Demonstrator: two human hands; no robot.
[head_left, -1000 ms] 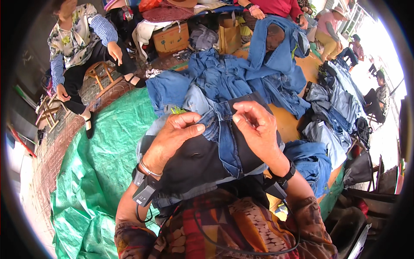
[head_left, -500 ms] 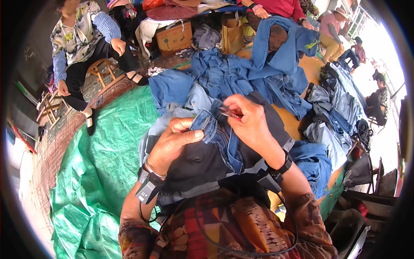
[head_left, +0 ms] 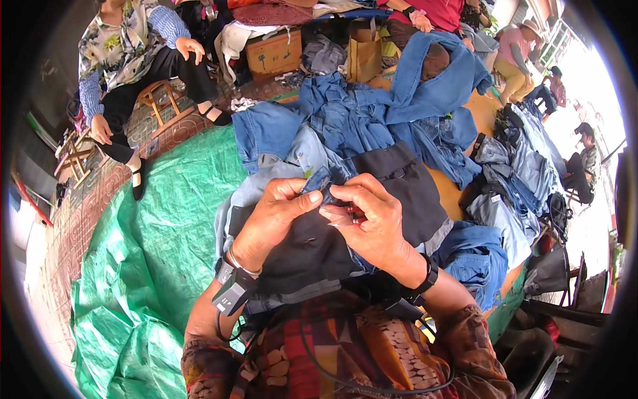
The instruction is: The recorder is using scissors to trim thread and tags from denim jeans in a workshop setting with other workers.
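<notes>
In the middle, above my lap, my left hand (head_left: 274, 214) pinches the edge of a blue denim garment (head_left: 318, 181) between thumb and fingers. My right hand (head_left: 379, 226) meets it from the other side, its fingertips at the same denim edge. Tucked in the right palm is a small tool with a red part (head_left: 359, 214), which looks like thread snips; my fingers cover most of it. Below both hands a black cloth with grey edges (head_left: 292, 266) is spread over my lap. Most of the held garment is hidden behind my right hand.
Several blue jeans (head_left: 352, 113) lie heaped just beyond my hands, with more denim (head_left: 502, 213) piled at the right. A green tarp (head_left: 179, 233) covers the ground at the left. People sit around, one beside a wooden stool (head_left: 156, 100). A cardboard box (head_left: 274, 54) stands at the back.
My right hand has come down and left, from above the denim to its edge beside my left thumb. The tool has turned into the palm. My left hand stays on the garment.
</notes>
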